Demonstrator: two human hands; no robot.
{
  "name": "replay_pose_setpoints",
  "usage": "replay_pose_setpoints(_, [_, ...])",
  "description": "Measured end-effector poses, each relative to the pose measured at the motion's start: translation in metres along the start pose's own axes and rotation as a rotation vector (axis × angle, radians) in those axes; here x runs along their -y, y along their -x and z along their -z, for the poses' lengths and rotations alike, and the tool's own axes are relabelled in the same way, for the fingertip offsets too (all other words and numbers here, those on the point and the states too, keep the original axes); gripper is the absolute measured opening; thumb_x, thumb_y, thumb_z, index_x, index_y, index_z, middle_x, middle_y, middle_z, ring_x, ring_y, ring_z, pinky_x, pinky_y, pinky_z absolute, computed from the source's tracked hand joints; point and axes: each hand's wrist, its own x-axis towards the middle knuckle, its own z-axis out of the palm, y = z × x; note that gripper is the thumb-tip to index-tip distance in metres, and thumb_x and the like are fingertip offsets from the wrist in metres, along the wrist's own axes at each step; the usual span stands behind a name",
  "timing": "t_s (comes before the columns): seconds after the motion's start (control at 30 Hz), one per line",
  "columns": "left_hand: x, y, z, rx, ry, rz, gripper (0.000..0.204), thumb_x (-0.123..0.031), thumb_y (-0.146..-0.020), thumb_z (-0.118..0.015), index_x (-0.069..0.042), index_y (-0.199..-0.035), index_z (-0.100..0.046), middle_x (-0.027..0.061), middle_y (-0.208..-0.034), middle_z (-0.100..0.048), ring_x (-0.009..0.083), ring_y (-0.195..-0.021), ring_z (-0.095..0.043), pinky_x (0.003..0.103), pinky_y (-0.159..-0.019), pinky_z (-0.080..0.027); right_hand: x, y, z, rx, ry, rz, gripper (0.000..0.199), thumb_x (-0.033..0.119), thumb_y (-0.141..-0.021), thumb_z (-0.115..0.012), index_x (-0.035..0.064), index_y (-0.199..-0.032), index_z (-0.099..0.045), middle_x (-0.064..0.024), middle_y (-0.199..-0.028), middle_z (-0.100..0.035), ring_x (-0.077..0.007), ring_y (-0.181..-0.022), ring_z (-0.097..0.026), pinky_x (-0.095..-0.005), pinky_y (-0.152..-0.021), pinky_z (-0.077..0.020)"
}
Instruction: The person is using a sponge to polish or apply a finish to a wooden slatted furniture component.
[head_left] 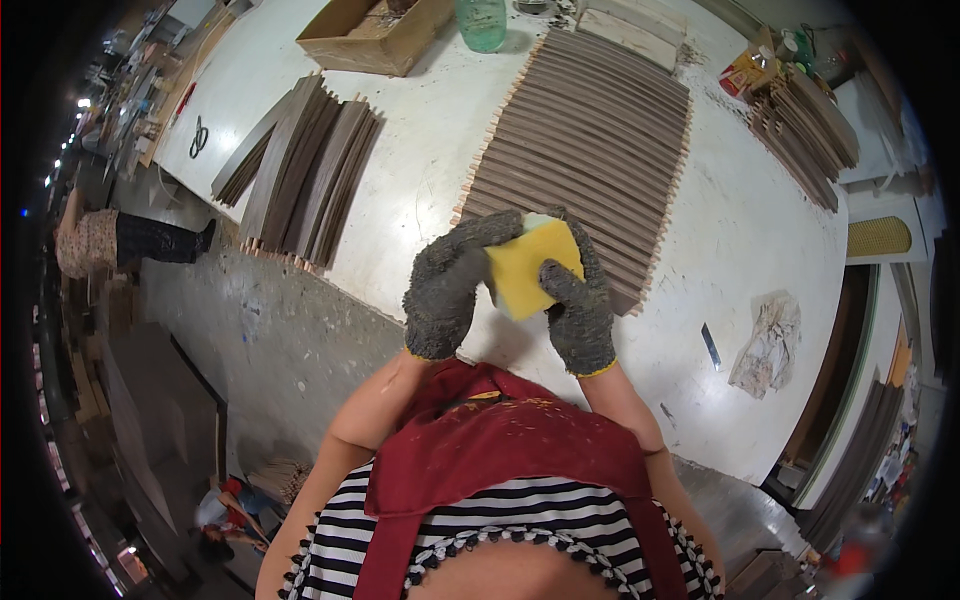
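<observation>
Yellow sponge block (530, 275) held up in front of the chest, above the near edge of the white desk (740, 230), gripped from both sides. Left hand (447, 283) in a grey knit glove wraps the sponge's left edge, fingers curled over its top; right hand (580, 300), same kind of glove, clamps the right edge with the thumb on the front face. Both hands closed on the sponge. Just behind it on the desk lies a flat row of dark wood slats (590, 140) with pale pointed ends, laid side by side. To the left, a fanned stack of dark slats (300, 170) near the desk edge. Another slat pile (805, 135) at far right. Cardboard box (375, 30) and green plastic bottle (482, 22) at the far side. Crumpled rag (765, 345) and a small blue blade-like tool (710, 347) on the desk at right. Black scissors (198, 137) far left. Person wears a red apron (500, 440) over a striped top.
</observation>
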Motion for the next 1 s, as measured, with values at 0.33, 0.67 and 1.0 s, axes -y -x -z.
replay_pose_setpoints(0.33, [0.07,0.0,0.061,-0.41,-0.465,0.011,0.063,-0.013,-0.094,-0.067,0.001,-0.149,-0.04,0.0137,-0.151,-0.045,0.0233,-0.136,-0.044,0.038,-0.114,-0.035,0.023,-0.021,0.039,0.135,1.627,0.879,0.074,0.032,-0.076,-0.083,0.007,-0.138,-0.053,-0.0182,-0.124,-0.06,-0.0345,-0.107,-0.061,-0.0449,-0.09,-0.0516])
replay_pose_setpoints(0.67, [0.114,-0.032,0.074,-0.166,-1.185,-0.33,0.086,-0.022,-0.074,-0.085,-0.007,-0.148,-0.044,0.03,-0.151,-0.035,0.0422,-0.14,-0.038,0.047,-0.11,-0.038,0.05,-0.063,0.062,0.424,1.713,0.703,0.058,0.027,-0.082,-0.075,0.0096,-0.134,-0.058,-0.0138,-0.126,-0.061,-0.033,-0.117,-0.056,-0.0452,-0.101,-0.046])
replay_pose_setpoints(1.0, [0.118,-0.034,0.073,-0.183,-1.121,-0.25,0.085,-0.007,-0.074,-0.082,-0.008,-0.149,-0.042,0.0251,-0.154,-0.033,0.0329,-0.124,-0.055,0.037,-0.09,-0.053,0.139,-0.108,0.138,-0.553,1.815,0.706,0.071,0.027,-0.078,-0.081,0.0063,-0.139,-0.051,-0.0188,-0.122,-0.061,-0.0368,-0.112,-0.057,-0.0445,-0.098,-0.0477])
